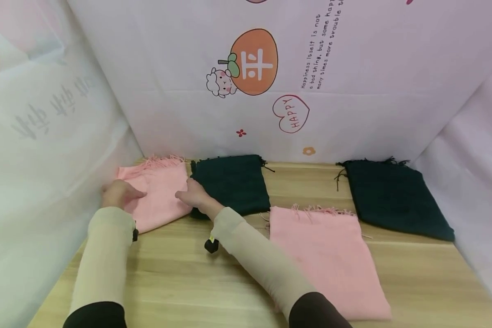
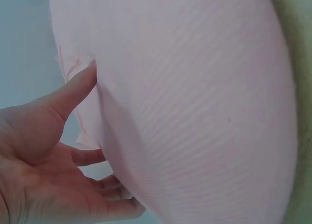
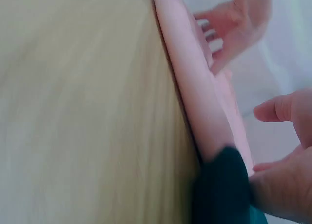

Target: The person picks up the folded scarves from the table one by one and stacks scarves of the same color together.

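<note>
White hanging sheets (image 1: 168, 68) with printed drawings and words stand around a wooden table (image 1: 168, 278), and on it four fringed cloths are lying. The folded pink cloth (image 1: 164, 189) is between the two hands, its fringe (image 1: 164, 161) beyond the fingers, toward the back sheet. The left hand (image 1: 119, 193) is at its left side: the thumb is touching the cloth, and the other fingers are extended along the edge, apart from the thumb, not clenched. The right hand (image 1: 198, 198) is where this cloth meets the dark green cloth (image 1: 233, 187); its thumb and fingers are spread, grasping nothing, but whether they press on either cloth I cannot tell. The dark green cloth lies just to the right of these fingers. Farther right of them, and nearer to the person, is a second pink cloth (image 1: 320, 259); well apart at the far right is another green cloth (image 1: 393, 198).
</note>
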A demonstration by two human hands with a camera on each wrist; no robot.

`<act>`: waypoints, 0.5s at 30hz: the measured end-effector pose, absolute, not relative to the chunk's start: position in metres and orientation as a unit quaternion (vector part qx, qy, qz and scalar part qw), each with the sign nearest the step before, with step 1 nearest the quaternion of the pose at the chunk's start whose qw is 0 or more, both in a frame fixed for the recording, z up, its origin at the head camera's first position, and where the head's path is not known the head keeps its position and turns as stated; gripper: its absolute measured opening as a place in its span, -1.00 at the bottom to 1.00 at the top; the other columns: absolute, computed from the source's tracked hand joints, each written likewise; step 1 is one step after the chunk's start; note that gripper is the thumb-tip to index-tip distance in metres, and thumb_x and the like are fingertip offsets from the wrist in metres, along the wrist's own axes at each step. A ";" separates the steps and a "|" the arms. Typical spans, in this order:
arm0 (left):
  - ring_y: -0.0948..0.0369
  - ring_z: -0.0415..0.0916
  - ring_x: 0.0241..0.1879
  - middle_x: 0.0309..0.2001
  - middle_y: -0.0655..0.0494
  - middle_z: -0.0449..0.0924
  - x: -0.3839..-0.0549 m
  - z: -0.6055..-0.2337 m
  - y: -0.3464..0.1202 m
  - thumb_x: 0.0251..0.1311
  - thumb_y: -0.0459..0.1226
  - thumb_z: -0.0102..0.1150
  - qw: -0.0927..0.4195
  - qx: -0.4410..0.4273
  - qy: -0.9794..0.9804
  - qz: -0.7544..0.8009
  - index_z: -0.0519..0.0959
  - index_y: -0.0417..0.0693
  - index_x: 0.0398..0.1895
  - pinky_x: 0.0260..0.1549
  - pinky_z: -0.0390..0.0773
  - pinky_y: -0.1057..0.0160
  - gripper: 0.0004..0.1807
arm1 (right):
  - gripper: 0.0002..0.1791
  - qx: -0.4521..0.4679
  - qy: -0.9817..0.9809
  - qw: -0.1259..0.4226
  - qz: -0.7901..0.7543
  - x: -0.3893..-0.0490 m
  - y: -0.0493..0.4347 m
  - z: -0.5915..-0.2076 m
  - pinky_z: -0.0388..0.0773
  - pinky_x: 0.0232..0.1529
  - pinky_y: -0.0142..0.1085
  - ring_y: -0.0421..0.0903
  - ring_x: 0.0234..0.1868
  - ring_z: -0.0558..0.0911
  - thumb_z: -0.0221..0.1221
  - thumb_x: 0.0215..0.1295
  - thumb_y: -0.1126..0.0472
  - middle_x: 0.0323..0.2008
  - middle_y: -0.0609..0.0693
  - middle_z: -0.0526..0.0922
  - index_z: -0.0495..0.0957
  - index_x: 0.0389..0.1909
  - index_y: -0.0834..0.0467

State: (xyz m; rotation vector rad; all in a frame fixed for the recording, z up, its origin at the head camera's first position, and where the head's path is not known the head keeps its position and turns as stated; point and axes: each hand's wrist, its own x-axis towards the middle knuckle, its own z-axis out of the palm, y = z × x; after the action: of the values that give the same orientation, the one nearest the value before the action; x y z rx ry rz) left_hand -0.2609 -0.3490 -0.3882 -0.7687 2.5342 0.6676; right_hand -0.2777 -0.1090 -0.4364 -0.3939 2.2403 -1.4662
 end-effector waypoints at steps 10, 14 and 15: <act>-0.41 0.13 0.24 0.29 -0.71 0.01 -0.262 -0.388 -0.350 0.29 0.14 0.24 0.213 -0.245 0.925 0.197 0.17 -0.72 0.36 0.29 0.32 -0.18 0.06 | -0.23 -0.151 0.885 0.157 -0.411 -0.276 -0.135 -0.440 0.38 0.38 -0.21 0.00 0.50 0.30 0.22 0.46 0.04 0.52 0.14 0.25 0.17 0.54 0.26; -0.40 0.15 0.22 0.30 -0.63 0.09 -0.265 -0.383 -0.357 0.30 0.15 0.23 0.238 -0.220 0.930 0.172 0.29 -0.66 0.32 0.28 0.32 -0.17 -0.01 | -0.20 -0.109 0.842 0.176 -0.498 -0.283 -0.133 -0.437 0.40 0.37 -0.12 0.03 0.50 0.30 0.21 0.45 0.12 0.54 0.12 0.24 0.10 0.59 0.20; -0.38 0.16 0.22 0.31 -0.63 0.10 -0.266 -0.383 -0.358 0.30 0.14 0.24 0.243 -0.214 0.930 0.174 0.30 -0.64 0.32 0.30 0.32 -0.16 -0.03 | -0.20 -0.101 0.836 0.180 -0.508 -0.284 -0.132 -0.437 0.42 0.36 -0.11 0.03 0.49 0.31 0.20 0.46 0.14 0.54 0.11 0.24 0.09 0.60 0.19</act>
State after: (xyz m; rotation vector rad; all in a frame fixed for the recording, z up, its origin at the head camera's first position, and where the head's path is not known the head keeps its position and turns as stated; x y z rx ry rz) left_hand -0.2658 -0.3583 -0.3826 -0.5859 2.5412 0.4743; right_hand -0.2842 -0.1318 -0.4373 -0.2848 2.3631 -1.4361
